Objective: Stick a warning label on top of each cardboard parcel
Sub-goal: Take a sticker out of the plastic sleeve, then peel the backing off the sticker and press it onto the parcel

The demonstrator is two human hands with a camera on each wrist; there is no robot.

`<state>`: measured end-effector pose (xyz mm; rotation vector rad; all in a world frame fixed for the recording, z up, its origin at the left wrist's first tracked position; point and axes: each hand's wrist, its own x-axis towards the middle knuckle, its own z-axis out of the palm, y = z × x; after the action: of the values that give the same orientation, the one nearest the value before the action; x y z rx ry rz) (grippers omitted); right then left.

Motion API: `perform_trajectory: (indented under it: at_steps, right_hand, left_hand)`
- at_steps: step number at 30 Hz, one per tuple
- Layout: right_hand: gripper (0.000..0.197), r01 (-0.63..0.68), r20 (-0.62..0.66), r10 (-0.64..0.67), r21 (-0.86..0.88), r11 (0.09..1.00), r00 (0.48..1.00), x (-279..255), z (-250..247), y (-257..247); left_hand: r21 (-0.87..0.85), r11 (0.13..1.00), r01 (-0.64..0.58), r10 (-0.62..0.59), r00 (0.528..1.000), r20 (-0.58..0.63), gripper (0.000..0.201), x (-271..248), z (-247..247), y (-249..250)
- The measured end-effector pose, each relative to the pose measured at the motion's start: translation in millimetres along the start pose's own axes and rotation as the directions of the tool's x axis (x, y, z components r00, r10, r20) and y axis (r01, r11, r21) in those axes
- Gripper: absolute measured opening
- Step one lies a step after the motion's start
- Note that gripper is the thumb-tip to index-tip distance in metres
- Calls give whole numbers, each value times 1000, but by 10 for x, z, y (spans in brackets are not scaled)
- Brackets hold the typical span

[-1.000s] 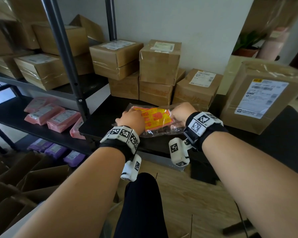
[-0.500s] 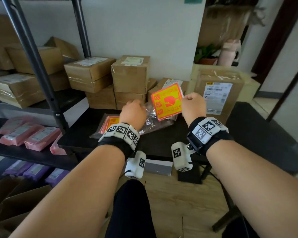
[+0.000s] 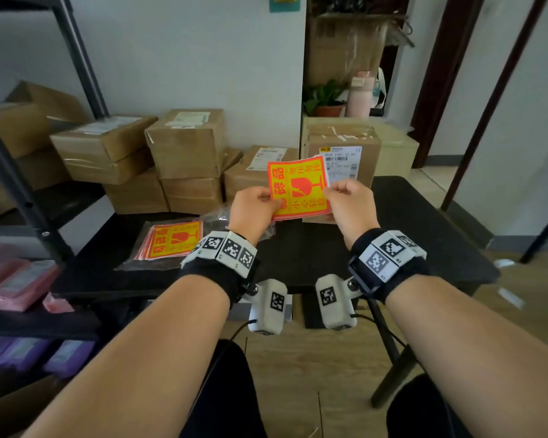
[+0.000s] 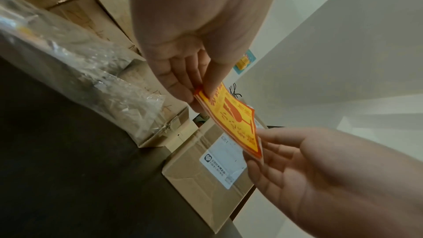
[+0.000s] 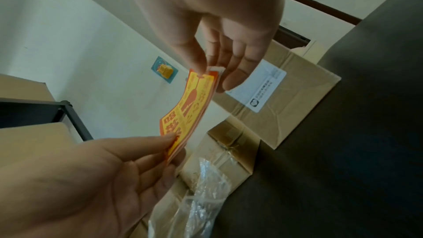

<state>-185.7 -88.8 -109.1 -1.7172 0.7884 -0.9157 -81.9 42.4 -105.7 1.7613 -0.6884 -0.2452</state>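
I hold a small stack of orange and yellow warning labels [image 3: 299, 188] up above the black table [image 3: 418, 235]. My left hand [image 3: 256, 206] pinches its left edge between thumb and fingers. My right hand [image 3: 348, 202] pinches a corner at the right edge, where thumb and forefinger meet on the top label [image 5: 190, 104]. The same labels [image 4: 235, 117] show edge-on in the left wrist view. More labels [image 3: 174, 240] lie in a clear plastic bag on the table. Cardboard parcels [image 3: 187, 143] are stacked behind, and one large parcel [image 3: 342, 159] stands at the back right.
A black metal shelf [image 3: 23, 197] on the left carries more cardboard boxes, with pink packets [image 3: 16, 282] and purple packets [image 3: 29, 352] lower down. Crumpled clear plastic [image 4: 87, 64] lies by my left hand. A potted plant [image 3: 325, 99] and pink bottle stand behind the large parcel.
Both hands have lifted a stack of labels out of the plastic bag on the table and raised it higher. The view has tilted up and to the right.
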Motion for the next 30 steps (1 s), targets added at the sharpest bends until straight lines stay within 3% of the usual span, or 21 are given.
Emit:
perform_trajectory:
  at_steps: [4, 8, 15, 18, 21, 23, 30]
  right_hand:
    - [16, -24, 41, 24, 3, 1000, 999, -22, -70, 129]
    - [8, -81, 72, 86, -64, 995, 994, -60, -105, 286]
    - [5, -193, 165, 216, -142, 971, 962, -165, -173, 434]
    - [5, -174, 145, 186, -89, 981, 972, -156, -147, 381]
    - [7, -136, 112, 133, 23, 990, 985, -127, -99, 271]
    - [15, -113, 107, 104, 75, 991, 989, -105, -63, 193]
    - [8, -144, 141, 120, 175, 974, 983, -115, 73, 36]
  left_hand:
    - [37, 998, 47, -49, 997, 63, 6, 2, 63, -42]
    - [119, 990, 72, -81, 994, 76, 15, -10, 182, -155]
    - [215, 975, 48, -69, 994, 89, 12, -69, 260, -314]
    - [112, 993, 40, -51, 994, 97, 12, -67, 244, -246]
    - [21, 996, 88, -91, 969, 231, 24, -37, 178, -153]
    - [51, 996, 72, -83, 957, 276, 32, -22, 121, -131]
    - [-94, 994, 55, -56, 998, -10, 21, 32, -78, -63]
